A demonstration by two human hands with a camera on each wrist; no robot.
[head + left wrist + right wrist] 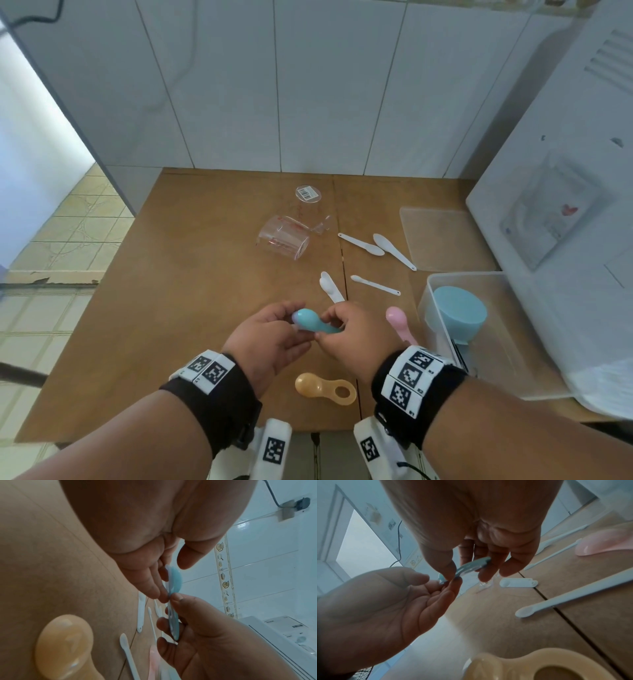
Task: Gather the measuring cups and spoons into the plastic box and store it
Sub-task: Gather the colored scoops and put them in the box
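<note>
A blue measuring spoon (313,322) is held above the wooden table (205,291) by both hands. My left hand (291,317) grips its bowl end, where a lilac edge shows underneath. My right hand (334,320) pinches the handle. In the left wrist view the blue spoon (175,580) stands between the left fingers (152,586) and the right hand (197,635). The clear plastic box (503,377) sits to the right, with a blue cup (457,313) inside. An orange spoon (323,389), a pink spoon (399,323), several white spoons (375,285) and two clear measuring cups (284,236) lie on the table.
The box's flat lid (442,236) lies behind the box. A large white appliance (565,205) fills the right side. A tiled wall (308,85) backs the table. The table's left edge drops to a tiled floor (51,240).
</note>
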